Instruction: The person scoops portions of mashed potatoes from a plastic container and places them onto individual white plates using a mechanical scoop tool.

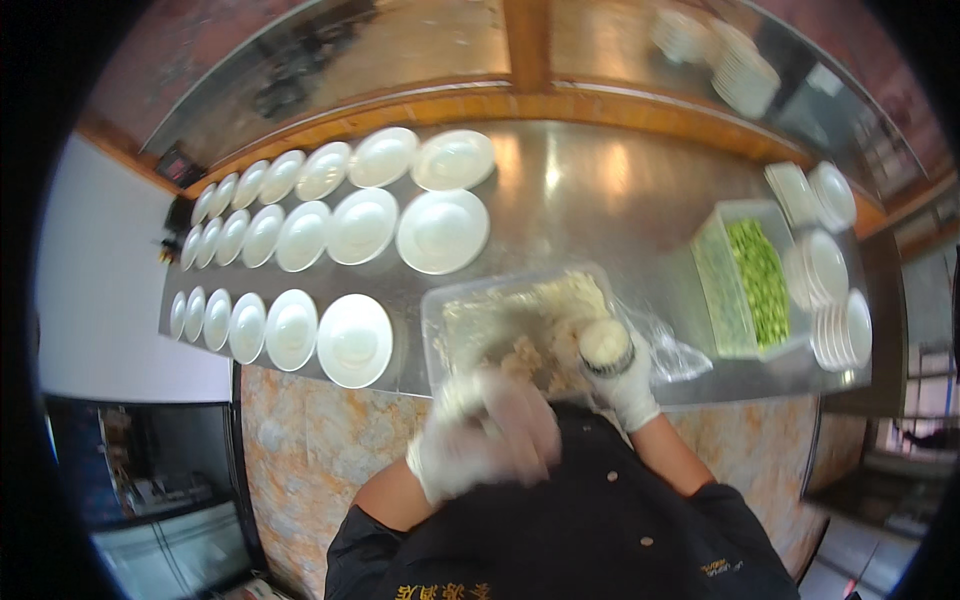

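Observation:
In the head view, my gloved right hand (626,382) is closed around a small round dark-rimmed mold or cup (606,347) packed with a pale food mixture. It sits over the right edge of a clear plastic tub (429,330). Smeared pale mash (480,319) and a shredded, light brown food (523,358) lie in that tub. My left hand (491,439), in a whitish glove, is blurred by motion just over the tub's near edge, between it and my black jacket. Whether its fingers hold anything cannot be made out.
Three rows of white plates (442,231) cover the left of the steel counter (570,195). At right, a plastic bin (721,300) holds chopped green vegetables (757,281), beside stacked white dishes (817,270). A crumpled clear plastic bag (671,356) lies between tub and bin.

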Available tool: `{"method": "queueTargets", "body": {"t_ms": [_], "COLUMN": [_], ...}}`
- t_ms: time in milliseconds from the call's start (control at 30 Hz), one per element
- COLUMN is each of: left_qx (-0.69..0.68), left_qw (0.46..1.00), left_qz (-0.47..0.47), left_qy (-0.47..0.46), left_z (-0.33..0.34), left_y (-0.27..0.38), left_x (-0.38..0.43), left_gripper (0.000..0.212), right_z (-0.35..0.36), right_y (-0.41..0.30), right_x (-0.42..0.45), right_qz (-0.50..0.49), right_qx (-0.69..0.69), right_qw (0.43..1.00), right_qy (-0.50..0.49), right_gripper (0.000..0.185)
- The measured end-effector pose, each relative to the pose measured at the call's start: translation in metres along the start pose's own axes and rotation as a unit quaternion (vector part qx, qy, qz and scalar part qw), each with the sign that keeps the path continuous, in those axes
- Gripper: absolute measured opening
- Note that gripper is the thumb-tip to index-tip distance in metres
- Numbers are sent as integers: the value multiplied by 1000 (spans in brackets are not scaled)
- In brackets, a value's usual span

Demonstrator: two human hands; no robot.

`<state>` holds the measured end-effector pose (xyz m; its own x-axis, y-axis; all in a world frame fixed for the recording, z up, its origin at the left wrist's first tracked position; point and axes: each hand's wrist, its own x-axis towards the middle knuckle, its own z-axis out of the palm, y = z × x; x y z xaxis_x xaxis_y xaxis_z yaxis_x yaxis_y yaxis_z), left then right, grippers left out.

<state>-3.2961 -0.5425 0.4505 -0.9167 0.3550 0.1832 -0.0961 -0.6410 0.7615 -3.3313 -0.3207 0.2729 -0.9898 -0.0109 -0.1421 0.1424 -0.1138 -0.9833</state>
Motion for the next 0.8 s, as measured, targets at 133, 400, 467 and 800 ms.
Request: {"method": "queueTargets", "body": {"t_ms": [133, 400, 467, 800], "left_qx": [-193, 102, 213, 694], "left_qw": [931, 992, 956, 703], "left_qz": [173, -32, 3, 153], "left_qy": [-255, 68, 202, 29], "left_z": [60, -19, -66, -115], "left_y": [23, 14, -20, -116], "left_x": [12, -3, 9, 38], "left_gripper": [23, 41, 41, 46], "right_z": [7, 24, 28, 65], "right_y": [25, 11, 15, 4], "right_x": [11, 25, 21, 20], "right_qz": [226, 301, 296, 287], "right_qx": [420, 473, 464, 459], "right_qw": [879, 828, 835, 837], "right_qy": [8, -11, 10, -74], "right_gripper": [43, 51, 50, 37]}}
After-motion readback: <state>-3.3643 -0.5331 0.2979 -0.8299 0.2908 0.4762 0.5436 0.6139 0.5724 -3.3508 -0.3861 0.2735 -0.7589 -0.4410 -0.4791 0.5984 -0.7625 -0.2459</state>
